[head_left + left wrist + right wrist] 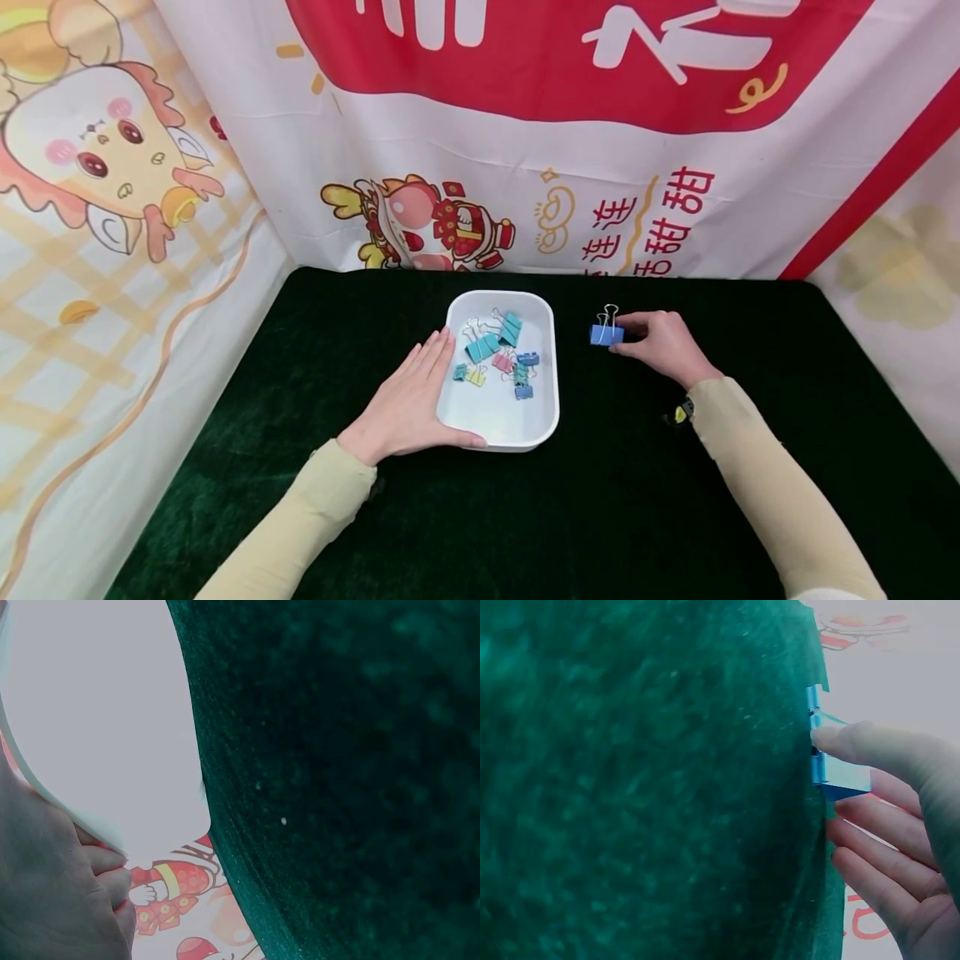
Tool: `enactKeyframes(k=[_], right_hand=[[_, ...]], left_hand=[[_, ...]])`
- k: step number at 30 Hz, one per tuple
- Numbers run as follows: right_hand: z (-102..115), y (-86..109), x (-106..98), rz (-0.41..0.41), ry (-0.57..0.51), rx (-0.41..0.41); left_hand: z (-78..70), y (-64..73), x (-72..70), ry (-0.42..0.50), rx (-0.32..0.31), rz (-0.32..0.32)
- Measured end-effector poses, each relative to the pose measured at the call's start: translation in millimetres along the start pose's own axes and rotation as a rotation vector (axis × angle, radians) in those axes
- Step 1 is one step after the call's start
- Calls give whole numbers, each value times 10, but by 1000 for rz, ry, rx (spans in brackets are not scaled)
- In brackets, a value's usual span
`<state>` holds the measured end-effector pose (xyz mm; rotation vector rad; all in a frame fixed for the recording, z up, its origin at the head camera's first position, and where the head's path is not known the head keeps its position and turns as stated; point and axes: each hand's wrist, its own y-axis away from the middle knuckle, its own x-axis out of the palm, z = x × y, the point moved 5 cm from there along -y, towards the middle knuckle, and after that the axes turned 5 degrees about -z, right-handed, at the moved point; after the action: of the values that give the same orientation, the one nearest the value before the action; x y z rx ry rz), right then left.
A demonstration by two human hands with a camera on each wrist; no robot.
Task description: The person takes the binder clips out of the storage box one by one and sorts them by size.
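A white plastic tray [498,421] holds several small binder clips. Among them are two larger teal clips [482,347], a pink clip [503,361], a yellow clip [476,377] and small blue clips [523,391]. Against the tray's left side lies my left hand [405,408], fingers straight along the wall and thumb at the near edge. To the right of the tray, my right hand [663,346] pinches a large blue binder clip [606,335] between thumb and fingers, its wire handles pointing up. The right wrist view shows the thumb on this blue clip [846,777].
Dark green cloth [600,500] covers the table under the tray. Printed curtains stand behind it [450,150] and along the left side [112,292]. A dark band with a yellow part [682,411] sits at the right wrist.
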<state>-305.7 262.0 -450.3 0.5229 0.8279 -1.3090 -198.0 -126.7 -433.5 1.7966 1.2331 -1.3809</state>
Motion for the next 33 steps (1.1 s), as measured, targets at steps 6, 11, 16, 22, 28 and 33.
enactKeyframes(k=[6,11,16,22,28,33], right_hand=[[119,55,-165,-67,-32,19],[305,88,-359,-133,-20,-5],[509,122,-485,-174,-16,-42],[756,159,-548,-222,-24,-129],[1032,202,-489,-197,-33,-214],[1257,211,-346,-168,-31,-297]], left_hand=[[-3,1,-1,0,4,0],[4,2,-1,1,1,5],[9,-3,2,-2,6,0],[12,-7,3,1,8,-6],[8,-10,7,-17,4,0],[5,-5,9,-28,1,4]])
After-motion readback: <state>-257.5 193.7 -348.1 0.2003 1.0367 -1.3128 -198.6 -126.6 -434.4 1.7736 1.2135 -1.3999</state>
